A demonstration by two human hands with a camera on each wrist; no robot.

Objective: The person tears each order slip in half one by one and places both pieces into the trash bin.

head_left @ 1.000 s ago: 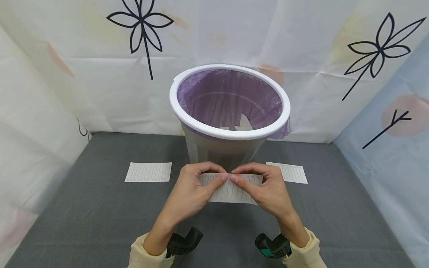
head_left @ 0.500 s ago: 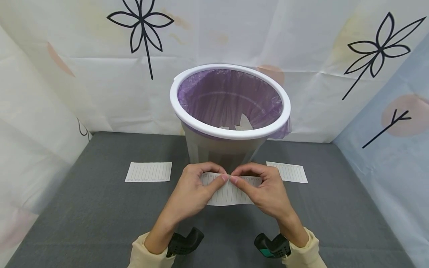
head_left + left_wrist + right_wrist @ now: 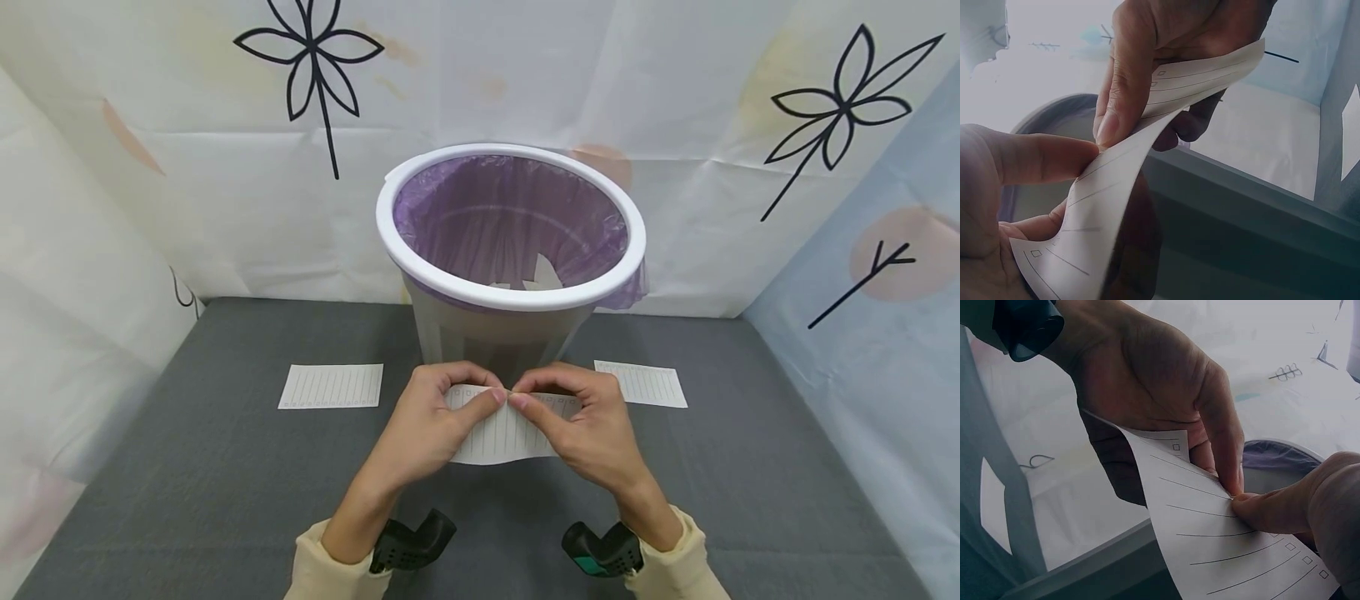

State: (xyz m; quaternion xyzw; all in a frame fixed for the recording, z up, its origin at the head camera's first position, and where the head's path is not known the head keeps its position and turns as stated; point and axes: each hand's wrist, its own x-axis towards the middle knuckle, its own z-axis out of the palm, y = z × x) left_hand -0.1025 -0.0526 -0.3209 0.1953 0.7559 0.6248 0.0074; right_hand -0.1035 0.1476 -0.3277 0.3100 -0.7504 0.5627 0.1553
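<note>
A small white sheet of lined paper (image 3: 498,433) with little checkboxes along one edge is held between both hands in front of the bin. My left hand (image 3: 442,425) pinches its top edge near the middle between thumb and fingers. Right beside it, my right hand (image 3: 581,421) pinches the same edge, the two thumb tips almost touching. In the left wrist view the paper (image 3: 1100,206) bends in a curve between the hands. Whether the edge is torn at the pinch, I cannot tell.
Behind the hands stands a waste bin (image 3: 397,250) with a white rim and a purple liner (image 3: 495,200); paper scraps (image 3: 543,275) lie inside. One lined sheet (image 3: 332,387) lies on the grey table (image 3: 187,467) at left, another (image 3: 645,384) at right. Printed cloth walls surround the table.
The held paper's lower edge has swung down and to the left, and the sheet looks more bent. Both hands keep their pinch, the right one shifting slightly left.
</note>
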